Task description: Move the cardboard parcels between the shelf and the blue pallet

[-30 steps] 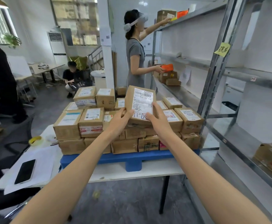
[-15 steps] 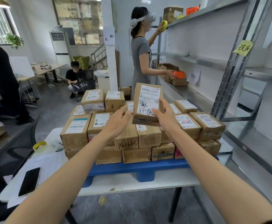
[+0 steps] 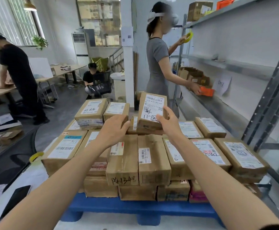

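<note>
Over the pallet (image 3: 119,206), the right hand (image 3: 168,123) grips a parcel (image 3: 152,112) tipped up, label outward, probably for reading; the left hand (image 3: 114,130) hovers loose, empty.

A: What colour are the parcels (image 3: 153,170)?
B: Brown, with white labels (image 3: 65,147) bearing black barcodes and black handwriting. One low box (image 3: 196,194) is pink.
A: And the pallet (image 3: 135,207)?
B: Blue. The shelf (image 3: 226,66) is grey, with an orange bin (image 3: 206,91) on it.
A: The tape roll (image 3: 36,156)?
B: Yellow; the phone (image 3: 14,200) is black.
</note>
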